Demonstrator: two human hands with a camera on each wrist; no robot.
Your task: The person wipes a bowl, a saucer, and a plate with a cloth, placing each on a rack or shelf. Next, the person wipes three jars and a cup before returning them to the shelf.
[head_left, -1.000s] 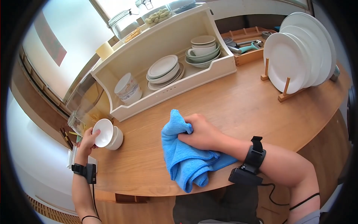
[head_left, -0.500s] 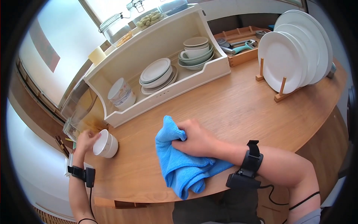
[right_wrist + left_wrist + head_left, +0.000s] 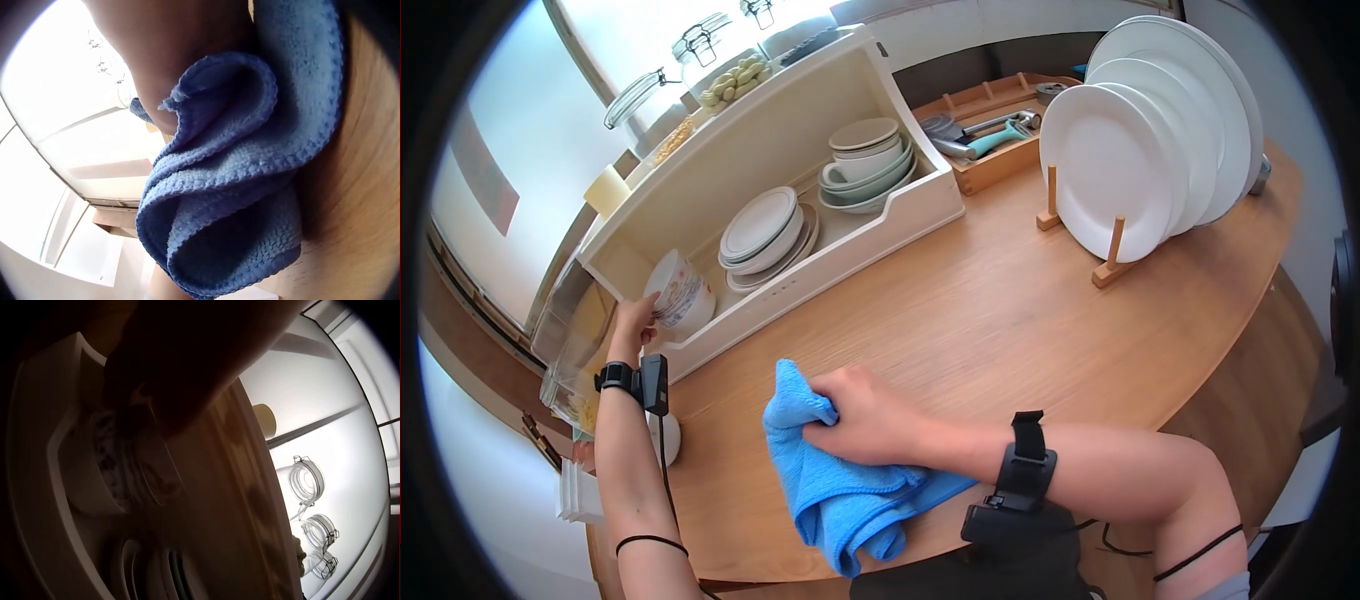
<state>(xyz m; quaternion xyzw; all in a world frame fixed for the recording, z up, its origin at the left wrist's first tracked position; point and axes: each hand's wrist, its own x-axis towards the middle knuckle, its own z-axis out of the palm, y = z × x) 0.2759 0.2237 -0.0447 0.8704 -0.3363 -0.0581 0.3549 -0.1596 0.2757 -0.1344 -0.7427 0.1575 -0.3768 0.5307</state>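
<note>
My left hand is at the left side of a stack of floral-banded white bowls, with fingertips right at the rim. In the left wrist view the hand is dark and overlaps the bowls; I cannot tell whether it pinches one. A plain white bowl stands on the table, partly hidden behind my left forearm. My right hand grips a bunched blue cloth at the table's front, one corner poking up past the thumb. In the right wrist view the cloth hangs in loose folds.
A cream shelf also holds stacked plates and bowls with a cup. White plates stand in a wooden rack at the right. Behind is a utensil tray. Glass jars line the shelf top.
My left hand has let go of the plain white bowl, left nested on the table, and moved up to the floral bowls in the shelf. The right hand keeps hold of the cloth.
</note>
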